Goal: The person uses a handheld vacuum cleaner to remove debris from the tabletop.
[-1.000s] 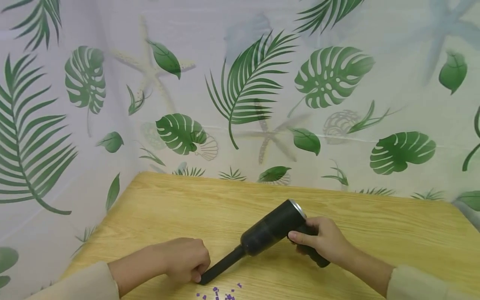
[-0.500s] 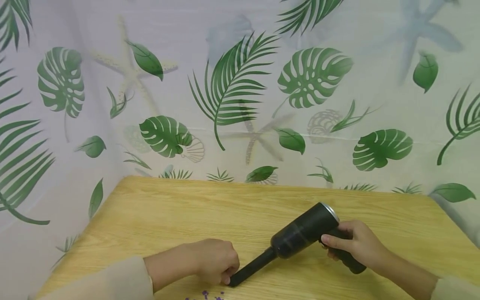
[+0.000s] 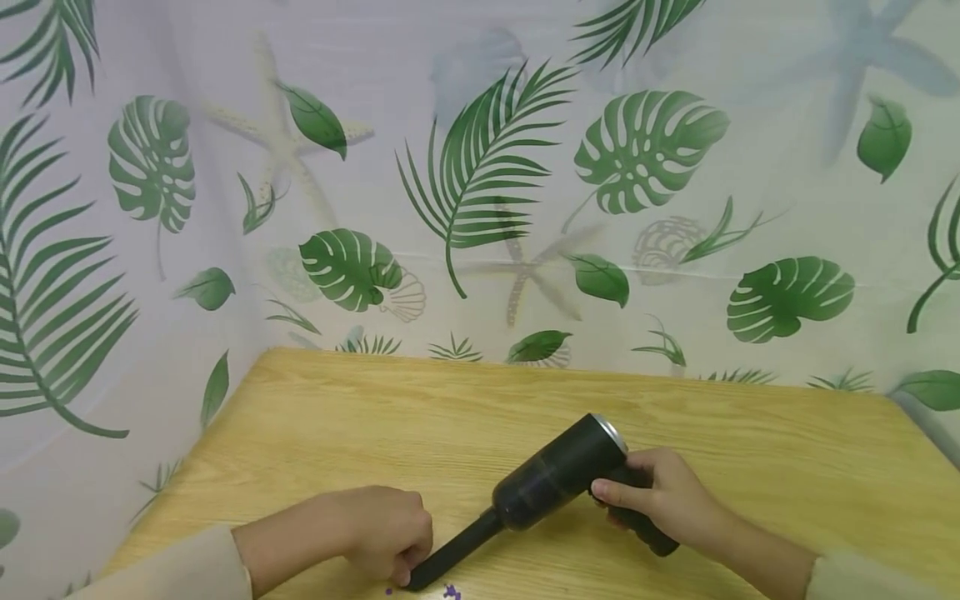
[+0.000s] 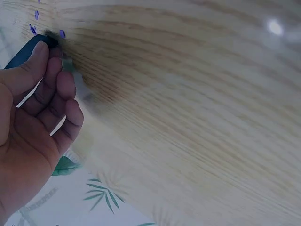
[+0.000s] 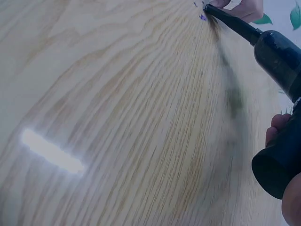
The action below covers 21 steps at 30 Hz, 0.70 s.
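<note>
A black handheld vacuum cleaner (image 3: 558,475) with a silver rear rim slants across the lower middle of the head view. My right hand (image 3: 663,492) grips its handle, the thumb lying across the front. The long narrow nozzle (image 3: 459,546) points down and left to the tabletop. Near its tip, my left hand (image 3: 390,529) pinches the nozzle between thumb and fingers, as the left wrist view shows with the hand (image 4: 40,101) palm up to the camera. Small purple bits (image 3: 452,592) lie right beside the tip, and several purple bits (image 4: 62,34) show there in the left wrist view.
The wood-grain table (image 3: 360,417) extends back to a white curtain (image 3: 525,167) printed with green leaves, starfish and shells. The curtain also runs along the left side. In the right wrist view, a bright light reflection (image 5: 52,151) lies on the tabletop.
The head view swung right and partly back. The nozzle tip, still in the left hand's pinch, now sits lower, at the purple bits. Fewer bits show than one second ago.
</note>
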Motion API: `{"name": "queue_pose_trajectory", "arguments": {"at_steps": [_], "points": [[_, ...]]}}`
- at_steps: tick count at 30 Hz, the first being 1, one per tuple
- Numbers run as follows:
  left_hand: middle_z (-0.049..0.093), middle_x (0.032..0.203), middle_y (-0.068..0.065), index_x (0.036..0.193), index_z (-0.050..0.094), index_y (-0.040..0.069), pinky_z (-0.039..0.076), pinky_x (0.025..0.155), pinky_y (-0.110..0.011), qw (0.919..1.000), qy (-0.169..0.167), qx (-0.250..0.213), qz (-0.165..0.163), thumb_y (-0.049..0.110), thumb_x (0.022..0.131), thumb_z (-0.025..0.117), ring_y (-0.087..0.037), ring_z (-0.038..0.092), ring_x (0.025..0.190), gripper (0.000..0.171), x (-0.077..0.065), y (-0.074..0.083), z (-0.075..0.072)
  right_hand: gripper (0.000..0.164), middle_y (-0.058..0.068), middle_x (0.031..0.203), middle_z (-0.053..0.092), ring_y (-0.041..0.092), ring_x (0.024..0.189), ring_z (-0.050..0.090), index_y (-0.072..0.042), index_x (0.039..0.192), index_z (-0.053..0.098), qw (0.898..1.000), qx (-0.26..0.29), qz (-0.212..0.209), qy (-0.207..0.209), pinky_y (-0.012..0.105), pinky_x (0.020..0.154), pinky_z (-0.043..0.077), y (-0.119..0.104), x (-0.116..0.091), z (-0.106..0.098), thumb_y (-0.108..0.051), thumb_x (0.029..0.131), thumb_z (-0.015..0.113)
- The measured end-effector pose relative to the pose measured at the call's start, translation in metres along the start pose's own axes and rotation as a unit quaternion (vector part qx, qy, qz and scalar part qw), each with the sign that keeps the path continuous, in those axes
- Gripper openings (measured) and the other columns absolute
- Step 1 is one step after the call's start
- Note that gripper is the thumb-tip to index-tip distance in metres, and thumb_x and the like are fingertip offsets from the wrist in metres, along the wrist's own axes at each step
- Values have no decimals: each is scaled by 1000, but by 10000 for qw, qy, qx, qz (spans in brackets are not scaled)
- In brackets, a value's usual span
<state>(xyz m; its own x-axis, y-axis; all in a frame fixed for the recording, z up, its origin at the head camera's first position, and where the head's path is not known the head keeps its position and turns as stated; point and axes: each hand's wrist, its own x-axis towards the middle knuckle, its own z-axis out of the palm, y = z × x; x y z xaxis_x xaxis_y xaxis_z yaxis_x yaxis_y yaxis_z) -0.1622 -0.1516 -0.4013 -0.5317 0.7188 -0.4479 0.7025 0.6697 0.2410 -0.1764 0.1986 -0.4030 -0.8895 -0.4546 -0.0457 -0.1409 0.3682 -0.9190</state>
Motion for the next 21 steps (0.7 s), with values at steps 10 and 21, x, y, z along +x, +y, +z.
{"name": "queue_pose_trajectory", "arguments": {"at_steps": [10, 21], "points": [[46, 57, 15, 60, 56, 19, 32, 48, -15, 9995, 180, -217, 106, 12, 82, 79, -1, 36, 50, 33, -9, -5, 4, 27, 17, 77, 71, 17, 62, 68, 10, 91, 66, 9999, -6, -135, -108, 33, 60, 58, -6, 10, 3, -16, 93, 70], [51, 64, 16, 70, 62, 20, 39, 53, -13, 9955, 633, 212, 680, 16, 87, 76, 1, 43, 55, 23, 29, 17, -4, 20, 7, 74, 70, 14, 61, 67, 10, 90, 67, 9992, -270, -307, 36, 34, 59, 57, 15, -23, -43, -8, 98, 62]]}}
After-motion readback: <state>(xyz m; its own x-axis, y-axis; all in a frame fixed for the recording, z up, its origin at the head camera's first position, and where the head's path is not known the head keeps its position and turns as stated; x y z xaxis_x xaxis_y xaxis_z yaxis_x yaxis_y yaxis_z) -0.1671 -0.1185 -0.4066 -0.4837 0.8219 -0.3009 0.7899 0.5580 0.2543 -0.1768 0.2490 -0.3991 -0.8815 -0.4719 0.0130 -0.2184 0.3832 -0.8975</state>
